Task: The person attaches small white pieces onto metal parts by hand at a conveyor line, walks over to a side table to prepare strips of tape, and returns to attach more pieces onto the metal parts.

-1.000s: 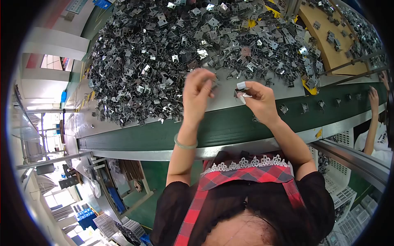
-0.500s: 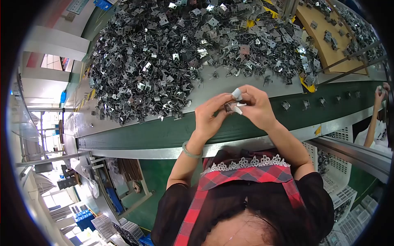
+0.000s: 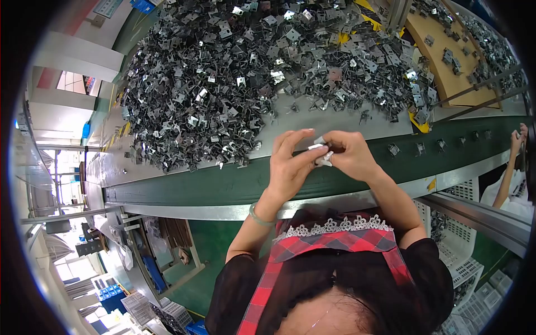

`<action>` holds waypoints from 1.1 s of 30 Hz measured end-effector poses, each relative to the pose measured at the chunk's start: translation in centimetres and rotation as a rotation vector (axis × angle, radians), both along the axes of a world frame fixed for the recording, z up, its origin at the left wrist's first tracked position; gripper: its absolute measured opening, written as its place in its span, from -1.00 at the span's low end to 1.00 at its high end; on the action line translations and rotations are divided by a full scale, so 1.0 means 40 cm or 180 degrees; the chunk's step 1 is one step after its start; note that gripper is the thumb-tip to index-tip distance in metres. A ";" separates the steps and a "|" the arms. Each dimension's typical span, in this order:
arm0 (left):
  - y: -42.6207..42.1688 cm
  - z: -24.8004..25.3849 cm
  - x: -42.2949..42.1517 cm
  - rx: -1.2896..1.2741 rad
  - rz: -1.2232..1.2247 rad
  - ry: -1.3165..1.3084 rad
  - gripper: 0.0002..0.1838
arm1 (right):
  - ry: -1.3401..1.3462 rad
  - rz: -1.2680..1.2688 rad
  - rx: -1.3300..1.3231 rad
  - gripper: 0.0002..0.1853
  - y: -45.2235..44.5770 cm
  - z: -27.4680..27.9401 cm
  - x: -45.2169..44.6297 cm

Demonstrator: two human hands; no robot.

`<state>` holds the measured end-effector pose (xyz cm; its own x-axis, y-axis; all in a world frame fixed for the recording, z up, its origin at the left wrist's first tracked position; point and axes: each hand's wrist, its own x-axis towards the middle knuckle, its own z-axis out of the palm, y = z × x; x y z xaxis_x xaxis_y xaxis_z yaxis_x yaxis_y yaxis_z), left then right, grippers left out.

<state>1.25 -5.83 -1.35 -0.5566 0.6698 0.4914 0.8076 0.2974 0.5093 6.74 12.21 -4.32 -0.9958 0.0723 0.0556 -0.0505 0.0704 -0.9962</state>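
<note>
My left hand (image 3: pixel 289 167) and my right hand (image 3: pixel 352 155) meet over the green conveyor belt (image 3: pixel 234 187). Between their fingertips is a small metal part (image 3: pixel 322 158), mostly covered by the fingers. White wrappings show on fingertips of my right hand, which pinches the part from the right. The thumb and a finger of my left hand press on it from the left. Beyond the hands lies a large pile of metal brackets (image 3: pixel 195 84) on the grey worktop (image 3: pixel 301 120).
Several metal parts (image 3: pixel 420 148) stand spaced along the belt to the right. A co-worker's hands (image 3: pixel 519 135) are at the far right. A tan board (image 3: pixel 441 61) with brackets lies at the upper right. White crates (image 3: pixel 466 240) stand below the metal rail.
My left hand has come from the pile's edge to my right hand and its fingers now press on the part. Both hands are lower, over the belt. The parts on the belt have shifted slightly right.
</note>
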 end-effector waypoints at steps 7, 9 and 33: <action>-0.058 0.280 0.035 0.1491 -0.0295 -0.0814 -0.47 | -0.0383 0.0149 -0.0097 -0.82 0.027 -0.008 0.021; -0.051 0.370 0.070 0.3104 -0.0291 -0.0059 -0.54 | -0.0523 0.0097 -0.0136 -0.83 0.021 -0.021 0.032; -0.224 0.472 0.173 0.3382 -0.0236 0.1233 -0.52 | 0.0740 -0.0687 0.2489 -0.53 -0.042 0.096 0.154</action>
